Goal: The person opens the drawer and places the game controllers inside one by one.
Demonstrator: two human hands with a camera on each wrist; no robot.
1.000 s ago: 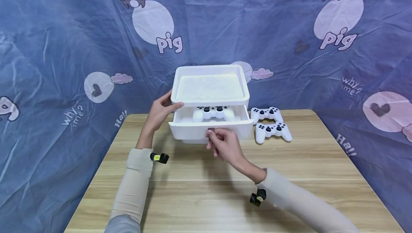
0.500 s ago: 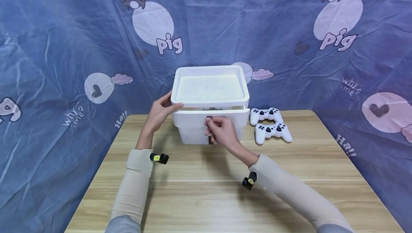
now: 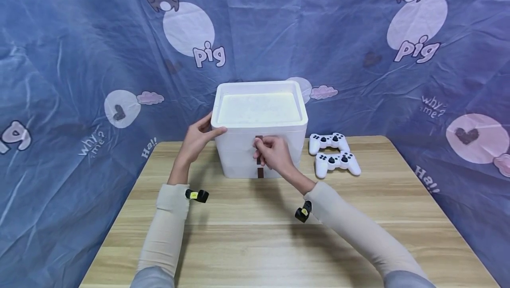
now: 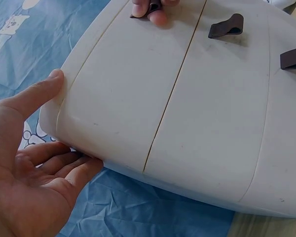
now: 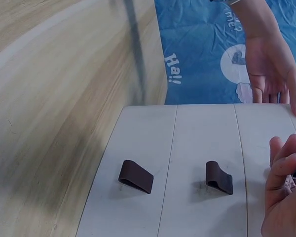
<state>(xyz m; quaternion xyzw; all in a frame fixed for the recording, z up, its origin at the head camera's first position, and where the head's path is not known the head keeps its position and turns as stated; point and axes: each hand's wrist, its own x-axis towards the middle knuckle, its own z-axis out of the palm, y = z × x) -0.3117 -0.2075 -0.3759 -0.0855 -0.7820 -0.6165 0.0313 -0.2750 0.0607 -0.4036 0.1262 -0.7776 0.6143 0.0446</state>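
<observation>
A white drawer unit (image 3: 239,155) with a shallow tray top stands at the back of the table, its stacked drawers all pushed in flush. My left hand (image 3: 197,139) holds its upper left corner, thumb on the front edge and fingers along the side. At the front, my right hand (image 3: 276,151) pinches the brown pull tab (image 4: 153,7) of the top drawer between thumb and fingers. Below it are the middle pull tab (image 5: 218,177) and the bottom pull tab (image 5: 136,177), both brown loops. The drawer's contents are hidden.
Two white game controllers, a rear one (image 3: 329,142) and a front one (image 3: 338,162), lie on the wooden table (image 3: 239,243) right of the unit. A blue patterned cloth (image 3: 263,36) hangs close behind it and along both sides.
The top drawer, which stood out with a white game controller inside, has slid back into the unit. My right hand moved inward with its tab; the left hand stayed at the corner.
</observation>
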